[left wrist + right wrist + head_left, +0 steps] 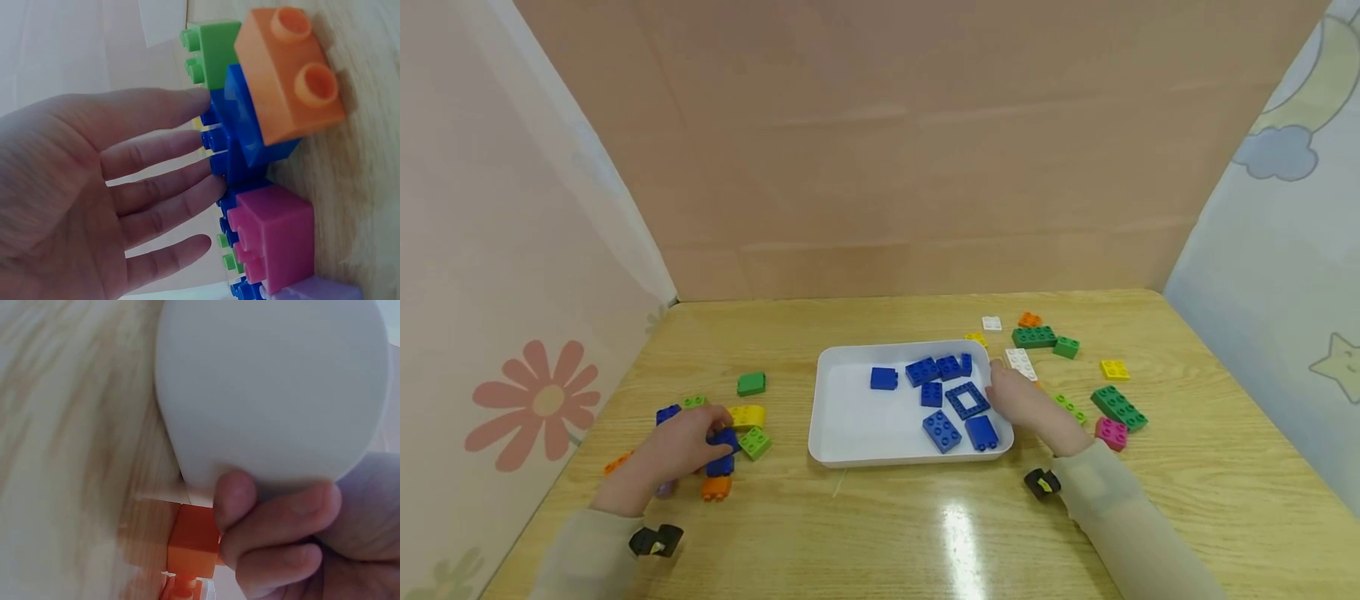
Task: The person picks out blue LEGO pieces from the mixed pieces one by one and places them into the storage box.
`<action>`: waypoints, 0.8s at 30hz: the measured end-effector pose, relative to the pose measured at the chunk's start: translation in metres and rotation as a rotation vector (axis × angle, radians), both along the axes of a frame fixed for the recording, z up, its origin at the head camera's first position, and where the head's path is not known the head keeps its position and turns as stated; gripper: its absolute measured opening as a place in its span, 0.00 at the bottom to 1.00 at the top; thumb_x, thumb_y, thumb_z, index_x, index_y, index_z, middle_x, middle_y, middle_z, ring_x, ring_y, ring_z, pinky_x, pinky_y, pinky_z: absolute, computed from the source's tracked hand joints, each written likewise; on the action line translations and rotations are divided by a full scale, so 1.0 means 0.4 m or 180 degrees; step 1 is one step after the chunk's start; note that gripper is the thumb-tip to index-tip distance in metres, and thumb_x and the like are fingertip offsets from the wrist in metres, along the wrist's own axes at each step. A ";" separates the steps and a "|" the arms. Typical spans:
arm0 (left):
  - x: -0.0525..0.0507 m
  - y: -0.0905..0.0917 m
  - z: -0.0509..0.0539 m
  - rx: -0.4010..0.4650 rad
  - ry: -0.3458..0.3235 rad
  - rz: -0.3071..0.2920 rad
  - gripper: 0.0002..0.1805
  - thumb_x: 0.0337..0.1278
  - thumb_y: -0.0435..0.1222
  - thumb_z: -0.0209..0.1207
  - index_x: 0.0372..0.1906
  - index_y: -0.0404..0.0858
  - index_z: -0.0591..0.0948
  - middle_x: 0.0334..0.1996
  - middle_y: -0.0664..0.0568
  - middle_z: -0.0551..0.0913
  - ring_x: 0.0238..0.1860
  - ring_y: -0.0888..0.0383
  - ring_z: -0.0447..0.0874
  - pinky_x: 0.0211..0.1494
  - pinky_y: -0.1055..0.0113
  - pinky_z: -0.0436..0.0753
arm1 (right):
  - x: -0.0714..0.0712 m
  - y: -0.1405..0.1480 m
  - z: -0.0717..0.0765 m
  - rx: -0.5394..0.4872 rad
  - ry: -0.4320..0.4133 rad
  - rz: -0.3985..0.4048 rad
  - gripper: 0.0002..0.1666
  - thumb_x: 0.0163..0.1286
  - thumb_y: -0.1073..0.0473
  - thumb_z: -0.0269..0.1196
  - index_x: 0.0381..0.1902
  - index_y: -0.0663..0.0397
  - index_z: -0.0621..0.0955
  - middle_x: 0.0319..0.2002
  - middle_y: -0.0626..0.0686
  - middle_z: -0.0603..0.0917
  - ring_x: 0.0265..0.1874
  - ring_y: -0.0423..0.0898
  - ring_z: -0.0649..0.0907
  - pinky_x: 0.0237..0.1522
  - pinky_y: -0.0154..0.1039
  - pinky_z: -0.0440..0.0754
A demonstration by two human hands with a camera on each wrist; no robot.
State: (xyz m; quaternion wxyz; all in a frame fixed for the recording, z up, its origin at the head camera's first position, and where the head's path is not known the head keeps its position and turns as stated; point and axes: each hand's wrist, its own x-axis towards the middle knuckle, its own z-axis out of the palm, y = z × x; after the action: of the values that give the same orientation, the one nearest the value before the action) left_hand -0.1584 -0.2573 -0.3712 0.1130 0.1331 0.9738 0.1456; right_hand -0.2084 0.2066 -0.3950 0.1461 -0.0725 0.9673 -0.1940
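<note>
Nearest were the pale sleeves (1127, 508), dark wrist units (657, 542) at the cuffs, above the wood-grain table (887, 533). Orange brick (717, 488) lay at the near end of the left-hand pile. Just past it were blue bricks (720, 465), with the left hand (673, 446) on them: fingers spread, mostly straight, tips touching; couldn't tell if it had any firm hold. Yellow brick (748, 417) and lime brick (756, 443) sat just right of those; green brick (751, 383) farther back, apart.

Mid-table, white tray (857, 429) held eight blue pieces (942, 431), mostly in its right half, one a square frame (973, 412). Right hand (1022, 404) had the tray's right end, fingers curled against the outer wall, thumb hidden.

Right of that: pink brick (1111, 433) beside a long dark green brick (1118, 407), then a flat yellow piece (1114, 370). Small white piece (992, 323) behind the tray. Brown backdrop (887, 167) stood behind everything.
</note>
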 end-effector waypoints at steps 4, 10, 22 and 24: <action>-0.004 -0.001 -0.009 -0.0110 0.0054 -0.0031 0.17 0.52 0.34 0.69 0.45 0.32 0.80 0.36 0.50 0.82 0.37 0.53 0.80 0.42 0.53 0.80 | 0.001 0.000 -0.003 0.0014 0.0010 0.0000 0.29 0.75 0.65 0.49 0.64 0.83 0.57 0.50 0.75 0.76 0.36 0.53 0.80 0.36 0.45 0.82; -0.006 0.005 -0.006 -0.0208 0.0064 -0.0019 0.16 0.51 0.34 0.69 0.44 0.33 0.80 0.35 0.50 0.81 0.36 0.54 0.80 0.42 0.53 0.80 | 0.000 0.001 -0.006 0.0027 -0.0011 -0.0007 0.30 0.76 0.64 0.49 0.65 0.82 0.56 0.52 0.76 0.74 0.38 0.54 0.80 0.39 0.47 0.82; -0.010 0.020 0.008 -0.0306 0.0010 0.0063 0.19 0.49 0.35 0.70 0.45 0.30 0.80 0.34 0.48 0.82 0.34 0.53 0.80 0.40 0.53 0.80 | -0.005 0.002 -0.009 0.0045 -0.0026 -0.0019 0.30 0.76 0.64 0.49 0.65 0.82 0.56 0.51 0.75 0.75 0.36 0.53 0.80 0.35 0.43 0.81; -0.012 0.023 0.008 -0.0314 -0.0014 0.0111 0.19 0.49 0.35 0.70 0.45 0.30 0.80 0.35 0.47 0.83 0.34 0.53 0.80 0.40 0.53 0.80 | -0.004 0.002 -0.008 0.0039 -0.0017 -0.0011 0.30 0.76 0.64 0.49 0.65 0.82 0.56 0.51 0.75 0.75 0.35 0.53 0.80 0.35 0.43 0.81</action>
State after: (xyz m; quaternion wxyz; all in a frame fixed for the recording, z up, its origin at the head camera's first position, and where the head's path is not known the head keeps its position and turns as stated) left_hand -0.1631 -0.2482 -0.3681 0.1191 0.1100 0.9817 0.0996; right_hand -0.2099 0.2072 -0.3982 0.1488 -0.0695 0.9682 -0.1886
